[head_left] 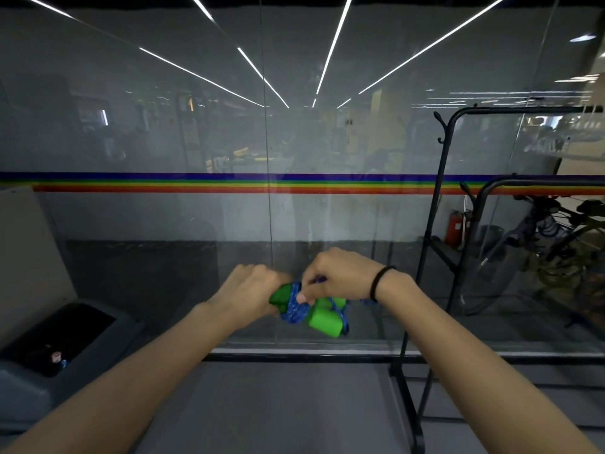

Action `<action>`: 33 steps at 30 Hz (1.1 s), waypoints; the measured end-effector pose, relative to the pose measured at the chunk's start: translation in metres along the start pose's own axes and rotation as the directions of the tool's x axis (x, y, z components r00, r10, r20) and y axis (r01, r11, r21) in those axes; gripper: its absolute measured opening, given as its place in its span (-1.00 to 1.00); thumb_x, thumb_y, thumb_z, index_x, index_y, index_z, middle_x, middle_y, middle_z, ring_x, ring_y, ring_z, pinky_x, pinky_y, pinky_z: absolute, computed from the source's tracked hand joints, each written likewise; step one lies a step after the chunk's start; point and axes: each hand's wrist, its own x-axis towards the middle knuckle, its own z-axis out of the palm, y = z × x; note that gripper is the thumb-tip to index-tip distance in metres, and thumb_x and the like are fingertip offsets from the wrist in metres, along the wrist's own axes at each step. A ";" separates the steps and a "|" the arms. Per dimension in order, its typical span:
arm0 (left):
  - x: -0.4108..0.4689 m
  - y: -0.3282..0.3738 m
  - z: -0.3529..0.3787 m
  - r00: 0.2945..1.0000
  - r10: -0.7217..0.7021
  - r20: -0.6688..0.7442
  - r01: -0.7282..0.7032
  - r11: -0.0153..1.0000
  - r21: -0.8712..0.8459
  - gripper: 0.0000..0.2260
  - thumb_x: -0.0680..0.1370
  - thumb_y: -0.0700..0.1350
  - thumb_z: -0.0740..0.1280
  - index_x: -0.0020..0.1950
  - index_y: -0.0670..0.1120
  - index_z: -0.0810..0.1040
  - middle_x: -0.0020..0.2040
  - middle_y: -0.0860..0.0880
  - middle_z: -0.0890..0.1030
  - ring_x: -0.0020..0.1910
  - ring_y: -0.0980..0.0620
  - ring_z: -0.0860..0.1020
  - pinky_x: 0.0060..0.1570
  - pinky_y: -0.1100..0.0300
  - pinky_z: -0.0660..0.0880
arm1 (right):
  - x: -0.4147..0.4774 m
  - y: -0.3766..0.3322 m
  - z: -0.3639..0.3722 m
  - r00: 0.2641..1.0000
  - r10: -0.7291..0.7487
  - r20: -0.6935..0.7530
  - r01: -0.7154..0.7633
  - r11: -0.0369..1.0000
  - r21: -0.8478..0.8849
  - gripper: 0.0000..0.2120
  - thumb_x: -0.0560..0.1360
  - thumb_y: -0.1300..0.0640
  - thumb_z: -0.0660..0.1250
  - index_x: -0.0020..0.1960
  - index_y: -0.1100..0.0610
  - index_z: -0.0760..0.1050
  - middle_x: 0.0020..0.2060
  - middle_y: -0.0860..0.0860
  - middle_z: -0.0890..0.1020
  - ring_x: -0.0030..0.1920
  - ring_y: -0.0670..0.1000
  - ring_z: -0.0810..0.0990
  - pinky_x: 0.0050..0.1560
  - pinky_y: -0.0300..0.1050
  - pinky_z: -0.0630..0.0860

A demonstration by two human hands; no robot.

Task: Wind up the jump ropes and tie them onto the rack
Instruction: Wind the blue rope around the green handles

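Leftmost, one grey bin [49, 348] with a dark lid sits low by the glass wall [163, 142], which carries one rainbow stripe [147, 182] across it. Next comes the left hand [252, 290], its fingers curled round one end of the single jump rope [304, 306] and mostly hidden behind the back of the hand. The rope has two green handles [322, 317] lying side by side, with the blue cord [296, 309] wound around them. It is held in the air between the two hands, in front of the glass. The right hand [337, 276], with one black band [379, 283] on its wrist, pinches the cord between thumb and bent fingers, right over the handles. Further right stands the black rack [438, 204], apart from the rope, with a second, lower frame [523, 182] beside it and one red fire extinguisher [455, 229] behind the glass
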 end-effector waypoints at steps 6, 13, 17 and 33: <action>-0.008 0.000 -0.001 0.976 0.218 0.015 -0.206 0.941 -0.268 -0.81 0.35 -0.01 0.44 -0.21 0.04 0.43 -0.27 0.02 0.60 -0.31 0.13 0.49 -0.35 0.23 0.31 | 0.006 0.018 -0.008 0.997 -0.057 -0.047 0.072 0.871 0.486 -0.79 0.31 -0.02 0.48 -0.23 0.13 0.64 -0.38 0.15 0.56 -0.36 0.00 0.41 -0.29 -0.15 0.32; -0.011 0.012 0.003 0.989 -0.106 -0.106 -0.065 0.331 -0.941 -0.66 0.21 -0.27 0.58 -0.09 0.00 0.65 -0.20 0.11 0.70 -0.21 0.22 0.60 -0.15 0.35 0.52 | -0.011 0.039 0.020 0.953 0.264 -0.149 0.020 0.435 0.900 -0.67 0.54 0.41 0.11 -0.28 0.09 0.43 -0.62 -0.14 0.55 -0.56 -0.21 0.51 -0.48 -0.39 0.44; -0.004 0.017 0.008 0.955 -0.298 -0.002 -0.009 -0.024 -1.000 -0.77 0.30 -0.25 0.48 -0.06 -0.20 0.62 -0.22 -0.09 0.70 -0.26 0.03 0.66 -0.25 0.24 0.57 | -0.007 0.032 0.037 0.932 0.261 -0.250 0.143 0.368 0.919 -0.90 0.54 0.30 0.20 -0.10 0.19 0.47 -0.52 -0.06 0.53 -0.56 -0.13 0.38 -0.49 -0.31 0.32; 0.010 0.022 0.021 0.853 -0.520 0.045 0.160 0.180 -0.971 -0.61 0.19 0.16 0.52 -0.19 -0.11 0.66 -0.27 -0.09 0.70 -0.25 -0.03 0.66 -0.21 0.06 0.61 | -0.013 -0.004 0.034 0.769 0.226 -0.598 -0.039 0.950 0.309 -0.83 0.37 0.25 0.33 -0.16 0.06 0.36 -0.49 -0.10 0.44 -0.49 -0.17 0.46 -0.35 -0.36 0.33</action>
